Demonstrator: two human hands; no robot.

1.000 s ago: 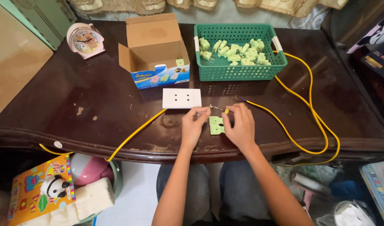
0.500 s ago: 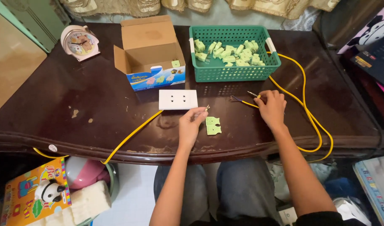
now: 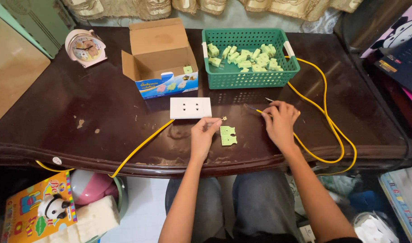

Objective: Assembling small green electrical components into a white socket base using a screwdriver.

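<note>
My left hand (image 3: 203,136) rests on the dark wooden table (image 3: 102,117), pinching a tiny metal piece (image 3: 224,118) just below a white wall socket (image 3: 190,108). A flat light-green plastic part (image 3: 228,135) lies between my hands. My right hand (image 3: 280,123) holds the bare end of a yellow cable (image 3: 325,121) near its stripped wire tips (image 3: 255,109). Behind it stands a green plastic basket (image 3: 251,79) filled with several light-green parts (image 3: 244,56).
An open cardboard box (image 3: 163,60) sits left of the basket. A pink alarm clock (image 3: 85,47) stands at the far left. A second yellow cable (image 3: 140,144) runs from the socket over the table's front edge. Toys and a book lie on the floor.
My right hand moved from the green part out to the right and took the yellow cable's end. The left hand stayed near the socket; the green part now lies uncovered.
</note>
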